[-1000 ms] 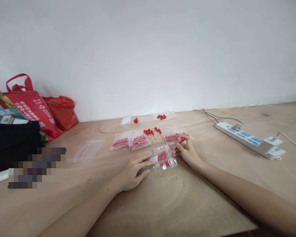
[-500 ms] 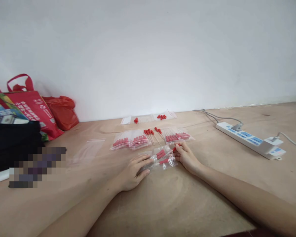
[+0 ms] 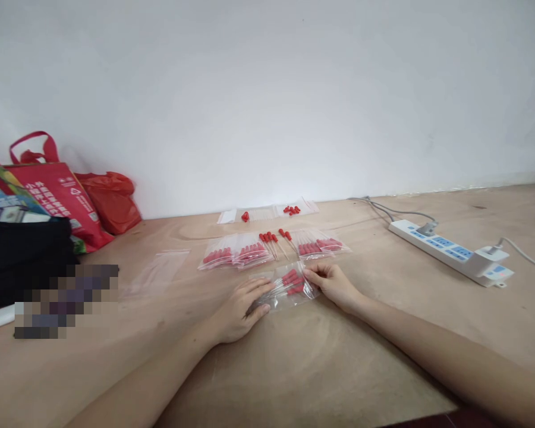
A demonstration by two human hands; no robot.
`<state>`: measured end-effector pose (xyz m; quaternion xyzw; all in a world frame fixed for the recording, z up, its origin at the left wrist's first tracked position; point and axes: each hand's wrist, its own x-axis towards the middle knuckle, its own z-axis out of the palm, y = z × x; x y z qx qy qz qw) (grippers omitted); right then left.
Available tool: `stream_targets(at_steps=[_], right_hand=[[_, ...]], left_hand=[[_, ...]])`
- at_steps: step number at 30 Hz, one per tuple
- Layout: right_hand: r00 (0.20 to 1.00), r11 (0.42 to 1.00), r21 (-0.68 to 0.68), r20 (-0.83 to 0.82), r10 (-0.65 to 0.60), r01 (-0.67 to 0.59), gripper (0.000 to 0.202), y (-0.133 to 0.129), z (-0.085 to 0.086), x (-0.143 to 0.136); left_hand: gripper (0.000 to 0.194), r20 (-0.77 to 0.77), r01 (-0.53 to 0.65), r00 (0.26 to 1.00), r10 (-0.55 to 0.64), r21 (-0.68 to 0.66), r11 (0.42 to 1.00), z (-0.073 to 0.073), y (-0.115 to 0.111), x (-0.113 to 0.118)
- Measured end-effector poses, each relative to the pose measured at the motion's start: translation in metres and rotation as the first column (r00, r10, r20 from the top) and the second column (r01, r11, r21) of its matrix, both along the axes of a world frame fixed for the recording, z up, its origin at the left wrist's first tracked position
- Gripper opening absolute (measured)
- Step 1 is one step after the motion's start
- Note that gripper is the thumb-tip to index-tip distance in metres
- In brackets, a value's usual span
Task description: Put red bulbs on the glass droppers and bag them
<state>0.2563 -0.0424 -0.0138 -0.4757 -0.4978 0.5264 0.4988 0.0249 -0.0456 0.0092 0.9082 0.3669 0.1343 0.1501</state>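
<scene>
A clear plastic bag lies on the table between my hands, with several red-capped thin droppers inside it. My left hand rests on the bag's left end, fingers and thumb closed on it. At the bag's right end, my right hand pinches the edge beside the red caps. Just beyond are loose red-capped droppers, flanked by filled bags on the left and on the right.
A white power strip with plugs and cables lies to the right. Shopping bags and a black cloth item stand at left, near an empty clear bag. More bags lie by the wall.
The dropper that my right hand held at the bag's right end is now further left, inside with the others. My right hand has moved slightly left and now grips the bag's edge.
</scene>
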Motion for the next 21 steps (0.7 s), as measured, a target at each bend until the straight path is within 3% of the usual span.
stream_targets(at_steps=[8, 10, 12, 14, 16, 19, 21], right_hand=[[0.988, 0.99, -0.001, 0.064, 0.139, -0.139, 0.029, -0.002, 0.005, 0.002], [0.987, 0.996, 0.018, 0.137, 0.088, -0.091, 0.026, 0.005, 0.002, 0.006], [0.966, 0.991, 0.135, 0.257, -0.036, 0.001, 0.02, 0.017, 0.002, 0.011], [0.901, 0.956, 0.283, 0.394, -0.183, 0.07, 0.013, 0.033, 0.006, 0.013], [0.8, 0.935, 0.35, 0.543, -0.255, 0.061, 0.01, 0.051, 0.015, 0.009], [0.556, 0.955, 0.296, 0.799, -0.229, -0.03, 0.014, 0.076, 0.03, -0.009], [0.505, 0.968, 0.25, 0.84, -0.199, -0.034, 0.015, 0.091, 0.036, -0.026]], left_hand=[[0.039, -0.007, -0.004, 1.0, 0.004, 0.0, 1.0, 0.002, -0.001, 0.001], [0.04, -0.005, -0.004, 1.0, 0.004, -0.005, 1.0, 0.001, -0.001, 0.0], [0.039, -0.004, 0.004, 1.0, -0.004, -0.008, 1.0, 0.0, -0.001, -0.001], [0.037, 0.004, 0.02, 1.0, -0.02, -0.006, 1.0, -0.001, 0.0, -0.001], [0.036, 0.018, 0.045, 0.999, -0.045, -0.002, 0.999, -0.003, 0.0, -0.002], [0.035, 0.03, 0.074, 0.997, -0.074, 0.002, 0.997, -0.003, 0.001, -0.002], [0.034, 0.032, 0.081, 0.996, -0.081, 0.0, 0.997, -0.003, 0.001, -0.002]])
